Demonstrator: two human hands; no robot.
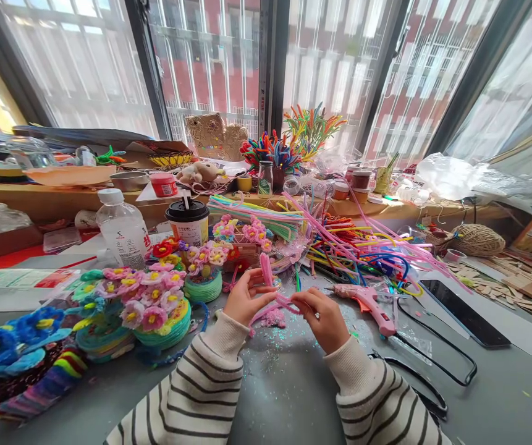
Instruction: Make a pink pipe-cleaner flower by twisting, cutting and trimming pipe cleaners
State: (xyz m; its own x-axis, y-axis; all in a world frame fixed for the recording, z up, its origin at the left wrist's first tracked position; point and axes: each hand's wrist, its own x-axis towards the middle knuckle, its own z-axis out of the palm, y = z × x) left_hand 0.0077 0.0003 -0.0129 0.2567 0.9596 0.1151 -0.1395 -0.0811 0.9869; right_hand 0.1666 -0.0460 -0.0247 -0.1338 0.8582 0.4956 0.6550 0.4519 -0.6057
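1. Left hand (243, 298): raised just above the grey table (284, 383), fingers closed around the upright end of a pink pipe cleaner (269, 285), which stands between thumb and fingers.
2. Right hand (322, 316): fingertips pinched on the lower, horizontal run of the same pink pipe cleaner, just beside the left hand. Both wrists wear striped sleeves (210, 383).
3. Pink pipe cleaner: held between the two hands at the centre of the table, above a scatter of glitter (270, 352) and a small pink fluffy piece (274, 319).
4. Pink glue gun (366, 301): lying on the table just right of the right hand, nozzle pointing left, its black cord (451, 352) looping away to the right.
5. Smartphone (464, 313): dark, screen up, lying further right.
6. Pipe-cleaner flower pots (154, 306): finished pieces with pink, yellow-centred blooms, left of the left hand; blue flowers (15, 340) at the far left.
7. Loose pipe cleaners (353, 247): a multicoloured heap behind the hands.
8. Lidded drink cup (188, 221) and plastic bottle (123, 230): standing behind the flowers.
9. Ball of twine (477, 240): at the right, near the window ledge.
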